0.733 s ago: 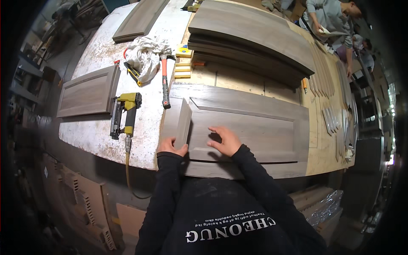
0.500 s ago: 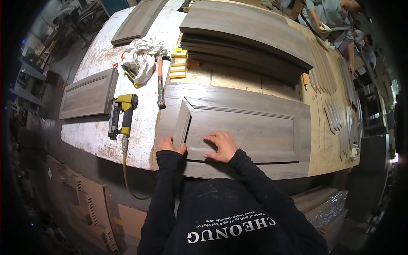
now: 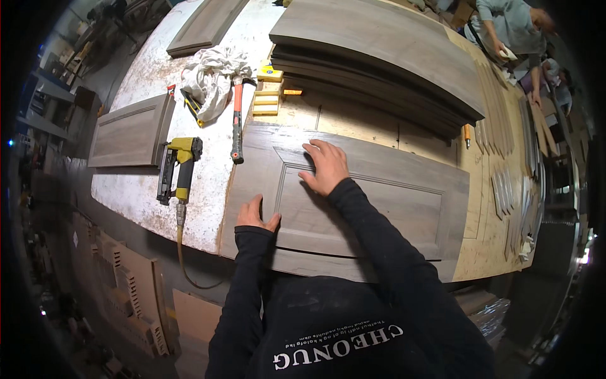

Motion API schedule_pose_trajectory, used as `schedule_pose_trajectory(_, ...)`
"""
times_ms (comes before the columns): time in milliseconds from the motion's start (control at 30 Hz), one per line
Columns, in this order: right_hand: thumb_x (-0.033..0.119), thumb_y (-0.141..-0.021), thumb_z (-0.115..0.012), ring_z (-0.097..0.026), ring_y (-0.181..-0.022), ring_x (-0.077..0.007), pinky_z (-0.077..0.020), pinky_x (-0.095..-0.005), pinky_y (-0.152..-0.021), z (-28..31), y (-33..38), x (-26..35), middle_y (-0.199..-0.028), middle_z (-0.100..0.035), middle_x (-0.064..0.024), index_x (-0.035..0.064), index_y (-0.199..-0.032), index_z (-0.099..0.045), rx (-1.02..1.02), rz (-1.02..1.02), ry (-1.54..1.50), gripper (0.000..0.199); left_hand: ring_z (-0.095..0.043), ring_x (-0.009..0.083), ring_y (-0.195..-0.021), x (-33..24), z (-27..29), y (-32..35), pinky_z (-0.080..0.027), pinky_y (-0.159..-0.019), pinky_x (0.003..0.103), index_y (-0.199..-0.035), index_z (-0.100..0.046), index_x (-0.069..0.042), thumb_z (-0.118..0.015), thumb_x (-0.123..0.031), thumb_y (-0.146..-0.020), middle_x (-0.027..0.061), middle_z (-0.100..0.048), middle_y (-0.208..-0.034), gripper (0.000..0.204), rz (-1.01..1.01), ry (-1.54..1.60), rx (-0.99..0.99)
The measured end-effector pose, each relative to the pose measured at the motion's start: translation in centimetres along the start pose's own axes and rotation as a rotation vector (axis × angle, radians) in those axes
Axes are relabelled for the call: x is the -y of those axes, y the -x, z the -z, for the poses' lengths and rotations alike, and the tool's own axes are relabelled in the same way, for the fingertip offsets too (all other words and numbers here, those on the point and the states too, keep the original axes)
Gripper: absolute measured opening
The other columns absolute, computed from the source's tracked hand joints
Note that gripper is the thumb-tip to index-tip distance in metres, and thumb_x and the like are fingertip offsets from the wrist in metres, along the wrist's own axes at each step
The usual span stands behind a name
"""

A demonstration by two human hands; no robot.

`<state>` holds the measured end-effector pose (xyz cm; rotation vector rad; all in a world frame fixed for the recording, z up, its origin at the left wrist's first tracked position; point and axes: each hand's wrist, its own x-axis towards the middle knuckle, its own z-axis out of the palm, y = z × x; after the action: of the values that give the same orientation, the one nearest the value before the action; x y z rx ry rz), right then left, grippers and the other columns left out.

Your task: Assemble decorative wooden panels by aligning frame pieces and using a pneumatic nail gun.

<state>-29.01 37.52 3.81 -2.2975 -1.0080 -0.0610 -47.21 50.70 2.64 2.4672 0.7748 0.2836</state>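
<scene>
The left hand (image 3: 257, 216), fingers parted and holding nothing, is at the left end of the framed panel (image 3: 385, 211), whose long axis stretches rightward on the worktop (image 3: 487, 249). The right hand (image 3: 327, 168), also spread, is over the panel's far left part. Beyond lie stacked panels (image 3: 375, 47); far right, a co-worker (image 3: 510, 28).

A grey-brown wooden door (image 3: 413, 208) is lying flat, face up, on the counter (image 3: 486, 246), its long sides running left to right. Its smooth wide frame is surrounding a sunken middle. Grooved trim (image 3: 398, 180) is running along the far side, meeting the left trim (image 3: 279, 189) at a slanted corner. A narrow dark gap (image 3: 315, 251) is showing along the near side.
</scene>
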Motion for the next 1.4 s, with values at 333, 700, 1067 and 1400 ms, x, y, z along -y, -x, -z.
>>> schedule_pose_trajectory(333, 0.024, -0.065, -0.069, -0.05, -0.089, -0.0271, -0.039, -0.0374, -0.076, -2.8, -0.8, -0.7, -0.095, -0.054, -0.008, 0.0086, -0.107, -0.057, 0.016, -0.02, -0.023, 0.046, -0.053, 0.033, -0.076, 1.8, -0.8, 0.5, -0.044, -0.069, 0.038, -0.112, -0.056, -0.006, -0.08, -0.024, -0.054, 0.0166, -0.051, -0.082, 0.065, 0.07, 0.159, 0.015)
schedule_pose_trajectory(700, 0.029, -0.057, -0.073, -0.042, -0.111, -0.0317, -0.0307, -0.0501, -0.091, -0.4, 5.5, 3.4, -0.11, -0.05, -0.0132, 0.0079, -0.102, -0.054, 0.322, 0.08, -0.376, 0.053, -0.057, 0.0186, -0.079, 5.6, 1.5, 4.9, -0.045, -0.074, 0.029, -0.103, -0.063, -0.003, -0.063, -0.015, -0.078, 0.0106, -0.059, -0.084, 0.028, 0.281, 0.517, 0.117)
schedule_pose_trajectory(1067, 0.038, -0.059, -0.071, -0.037, -0.117, -0.0323, -0.0273, -0.0513, -0.094, 0.8, 7.9, 3.7, -0.117, -0.046, -0.0147, 0.0094, -0.104, -0.055, 0.154, 0.017, -0.141, 0.055, -0.054, 0.0198, -0.081, 3.9, 2.6, 6.0, -0.043, -0.072, 0.028, -0.114, -0.057, -0.005, -0.072, -0.013, -0.068, 0.011, -0.054, -0.09, 0.049, 0.099, 0.28, 0.199)
schedule_pose_trajectory(1400, 0.052, -0.081, -0.05, -0.049, -0.107, -0.0373, -0.0356, -0.0417, -0.093, 19.4, 29.6, -28.7, -0.108, -0.055, -0.0264, -0.0017, -0.11, -0.054, -0.354, -1.154, 0.427, 0.061, -0.054, 0.0208, -0.075, 5.0, 0.0, 6.5, -0.045, -0.067, 0.029, -0.101, -0.061, -0.002, -0.067, -0.012, -0.072, 0.0118, -0.057, -0.086, 0.031, 0.139, 0.45, 0.013)
